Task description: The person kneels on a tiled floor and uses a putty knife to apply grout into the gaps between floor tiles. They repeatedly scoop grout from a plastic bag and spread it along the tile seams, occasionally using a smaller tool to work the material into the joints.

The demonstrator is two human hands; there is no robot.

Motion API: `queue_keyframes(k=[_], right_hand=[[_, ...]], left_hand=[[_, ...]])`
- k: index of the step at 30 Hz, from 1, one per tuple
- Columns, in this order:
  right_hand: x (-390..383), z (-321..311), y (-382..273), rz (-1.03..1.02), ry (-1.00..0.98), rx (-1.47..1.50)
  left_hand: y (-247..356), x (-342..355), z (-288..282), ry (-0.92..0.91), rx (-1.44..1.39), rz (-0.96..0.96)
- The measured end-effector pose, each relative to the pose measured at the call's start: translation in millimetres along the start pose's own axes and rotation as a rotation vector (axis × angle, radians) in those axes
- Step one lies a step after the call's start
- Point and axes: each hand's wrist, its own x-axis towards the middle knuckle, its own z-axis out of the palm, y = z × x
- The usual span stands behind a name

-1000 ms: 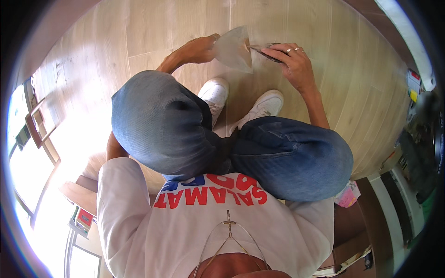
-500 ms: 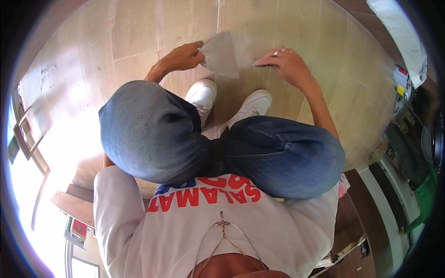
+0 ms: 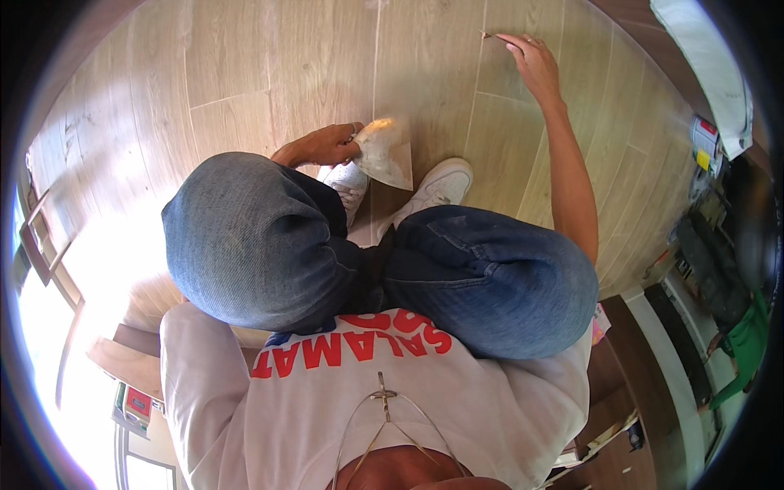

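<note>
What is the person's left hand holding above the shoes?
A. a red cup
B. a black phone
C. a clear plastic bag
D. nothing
C: the left hand grips a crumpled clear plastic bag just above the white shoes.

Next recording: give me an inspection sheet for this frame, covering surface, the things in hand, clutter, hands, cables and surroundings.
Surface: light wood-plank floor, sunlit at the left.
Things in hand: clear plastic bag, crumpled, above the white sneakers; small thin brownish piece on the floor at the right fingertips, kind unclear.
Clutter: nothing seen on the floor near the hands.
Hands: left hand has a closed grip on the bag; right hand is stretched far forward, fingers reaching the small piece, grip unclear.
Cables: nothing seen.
Surroundings: person crouching in blue jeans and a white printed shirt; furniture and assorted items along the right edge; bright window at the left.
</note>
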Motion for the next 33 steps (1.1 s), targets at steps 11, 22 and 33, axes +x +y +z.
queue_keyframes(k=[11, 22, 33], right_hand=[[-23.0, -2.3, 2.4, -0.090, -0.108, -0.011], [-28.9, 7.2, -6.4, -0.095, -0.044, -0.107], [-32.2, 6.5, -11.5, -0.030, -0.029, -0.024]], left_hand=[[-3.1, 8.3, -0.2, -0.083, -0.005, -0.004], [-7.3, 9.0, -0.5, -0.105, 0.010, 0.005], [-8.0, 12.9, -0.2, -0.137, 0.011, -0.012]])
